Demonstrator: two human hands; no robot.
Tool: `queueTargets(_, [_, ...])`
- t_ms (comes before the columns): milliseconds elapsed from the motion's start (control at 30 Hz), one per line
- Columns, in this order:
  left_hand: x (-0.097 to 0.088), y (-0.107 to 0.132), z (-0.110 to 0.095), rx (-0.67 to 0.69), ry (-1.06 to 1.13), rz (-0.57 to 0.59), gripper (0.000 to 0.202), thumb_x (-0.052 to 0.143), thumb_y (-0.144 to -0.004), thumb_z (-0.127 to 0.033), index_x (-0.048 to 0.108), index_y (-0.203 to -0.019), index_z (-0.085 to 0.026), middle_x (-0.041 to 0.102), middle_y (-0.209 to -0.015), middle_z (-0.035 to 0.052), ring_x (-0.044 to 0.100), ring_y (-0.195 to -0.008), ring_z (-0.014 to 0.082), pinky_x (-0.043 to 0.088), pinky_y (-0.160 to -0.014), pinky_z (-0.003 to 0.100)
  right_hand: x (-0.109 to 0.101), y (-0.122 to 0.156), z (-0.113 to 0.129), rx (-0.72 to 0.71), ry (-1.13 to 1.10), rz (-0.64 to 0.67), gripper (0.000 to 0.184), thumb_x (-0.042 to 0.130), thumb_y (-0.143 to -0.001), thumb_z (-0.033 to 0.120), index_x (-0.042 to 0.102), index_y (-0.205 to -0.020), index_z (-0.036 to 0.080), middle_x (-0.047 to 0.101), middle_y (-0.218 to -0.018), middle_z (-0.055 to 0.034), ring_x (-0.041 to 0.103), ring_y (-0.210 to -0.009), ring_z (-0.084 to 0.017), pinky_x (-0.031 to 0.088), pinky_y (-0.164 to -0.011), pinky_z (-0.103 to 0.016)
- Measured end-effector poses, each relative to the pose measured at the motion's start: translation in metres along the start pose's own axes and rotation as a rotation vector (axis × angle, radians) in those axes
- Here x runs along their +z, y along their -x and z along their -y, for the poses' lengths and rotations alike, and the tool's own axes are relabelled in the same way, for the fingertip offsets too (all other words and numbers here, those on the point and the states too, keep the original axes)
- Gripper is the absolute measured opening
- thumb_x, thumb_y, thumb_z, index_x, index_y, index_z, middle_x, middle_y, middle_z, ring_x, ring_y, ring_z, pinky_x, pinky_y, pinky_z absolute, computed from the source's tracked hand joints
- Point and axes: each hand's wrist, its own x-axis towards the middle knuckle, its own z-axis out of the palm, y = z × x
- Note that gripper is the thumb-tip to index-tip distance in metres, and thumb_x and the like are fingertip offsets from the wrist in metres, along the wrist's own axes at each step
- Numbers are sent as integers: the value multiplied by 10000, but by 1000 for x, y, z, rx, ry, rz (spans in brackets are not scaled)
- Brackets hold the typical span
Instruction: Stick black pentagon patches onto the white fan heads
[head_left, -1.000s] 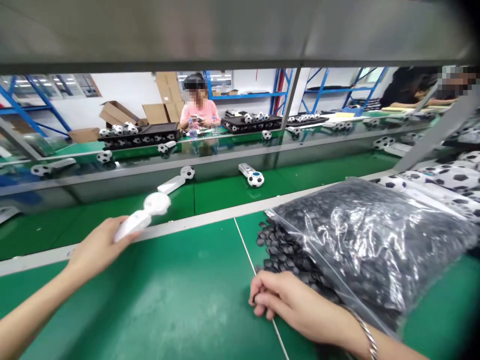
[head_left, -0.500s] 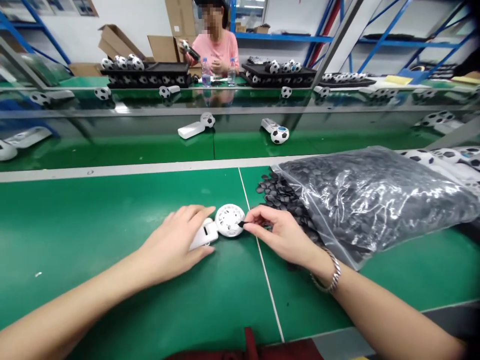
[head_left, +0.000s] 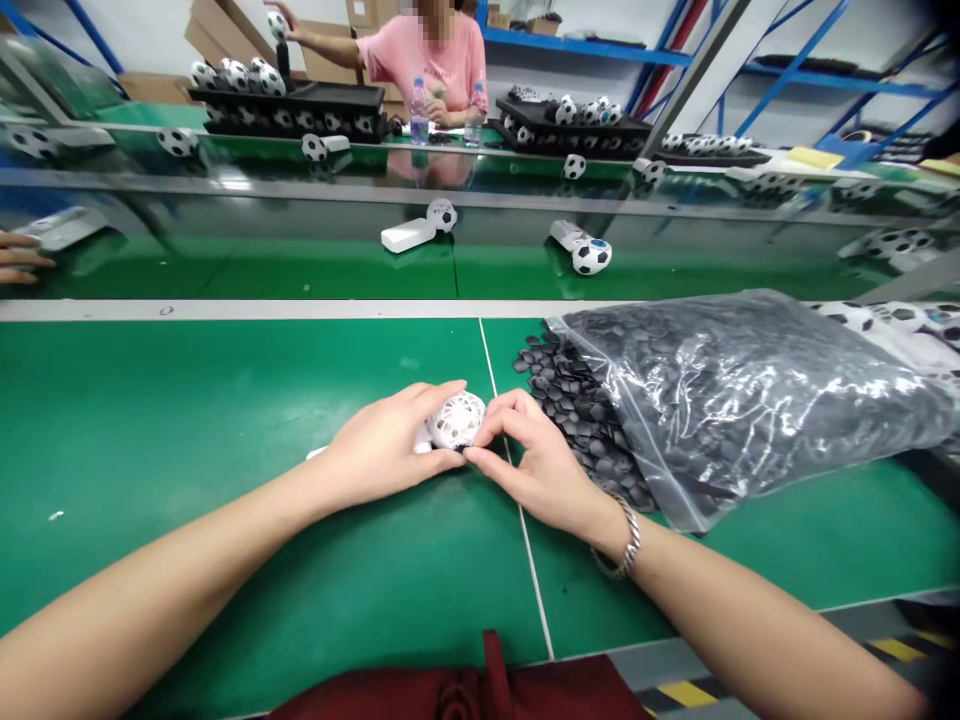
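A white handheld fan with a ball-shaped, slotted head lies on the green bench, its handle mostly covered by my left hand. My left hand is closed round the fan, thumb and fingers at either side of the head. At the near right edge of the head, my right hand pinches a small black piece against the shell; the fingertips hide most of it. Loose black pieces are heaped just right of my right hand, beside a large clear bag filled with more of them.
Beyond the bench's pale edge strip, a green conveyor carries football-patterned fans. A co-worker's hand reaches in at the left. Across the line, a person in a pink top sits behind black trays and bottles.
My left hand has slid forward from the handle to the fan's head, which has turned. My right hand has brought the black piece to the head's near edge. A co-worker's hand has appeared at left.
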Motion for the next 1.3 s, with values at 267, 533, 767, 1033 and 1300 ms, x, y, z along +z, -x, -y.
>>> queueTargets(267, [-2, 1, 4, 23, 22, 33, 617, 470, -805, -484, 268, -1351, -278, 439, -1316, 33, 463, -1138, 225, 399, -924, 354, 2, 0, -2, 58, 4, -65, 213, 615, -729, 220, 473, -886, 198, 468, -1064, -74, 455, -1024, -189, 429, -839, -345])
queueTargets(533, [-2, 0, 4, 23, 67, 16, 610, 527, -779, -441, 322, -1328, -276, 465, -1283, 33, 480, -1108, 225, 394, -929, 342, -1, -1, 1, 5, -23, 0, 307, 567, -767, 192, 497, -1063, 237, 480, -1144, -63, 440, -1103, -194, 397, -925, -374])
queueTargets(767, [-2, 0, 5, 28, 78, 18, 618, 531, -776, -442, 312, -1333, -285, 459, -1285, 36, 485, -1098, 232, 398, -921, 348, -2, -1, 4, -20, 18, -2, 47, 568, -761, 166, 556, -779, 208, 486, -1108, -62, 447, -1101, -201, 369, -942, -408])
queueTargets(1033, [-2, 0, 2, 52, 56, 27, 587, 522, -790, -427, 323, -1324, -284, 465, -1280, 24, 483, -1100, 216, 404, -917, 338, 1, -2, 0, 102, -101, -8, 217, 603, -725, 181, 444, -871, 206, 488, -1160, -79, 468, -1090, -193, 423, -873, -358])
queueTargets(1300, [-2, 1, -4, 27, 6, 4, 555, 489, -800, -451, 365, -1299, -244, 484, -1271, 46, 493, -1093, 234, 405, -912, 362, -1, -5, -4, 130, -138, 25, 233, 611, -739, 228, 424, -878, 201, 539, -1140, -74, 549, -911, -157, 468, -654, -265])
